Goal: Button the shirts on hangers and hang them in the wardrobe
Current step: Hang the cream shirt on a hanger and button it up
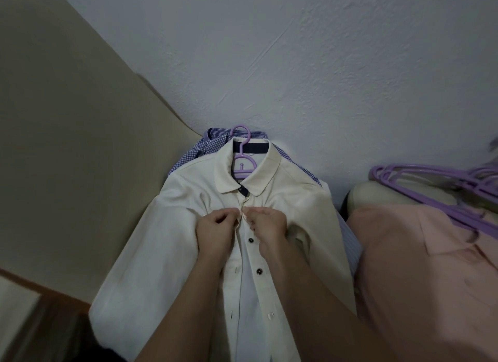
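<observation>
cream shirt [283, 213] | left hand [215, 232], right hand [266, 227] pinch placket | textured white wall [323, 65] behind

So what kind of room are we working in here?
Probably a bedroom or living room at home: a beige cushioned seat back against a textured wall, with shirts laid out, a cream shirt, a pink shirt, and spare purple hangers.

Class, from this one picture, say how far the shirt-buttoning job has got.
Done: the cream shirt is on a purple hanger. In hand: left hand and right hand pinch its placket at an upper button. Left: the lower dark buttons, the pink shirt, the hanging.
</observation>
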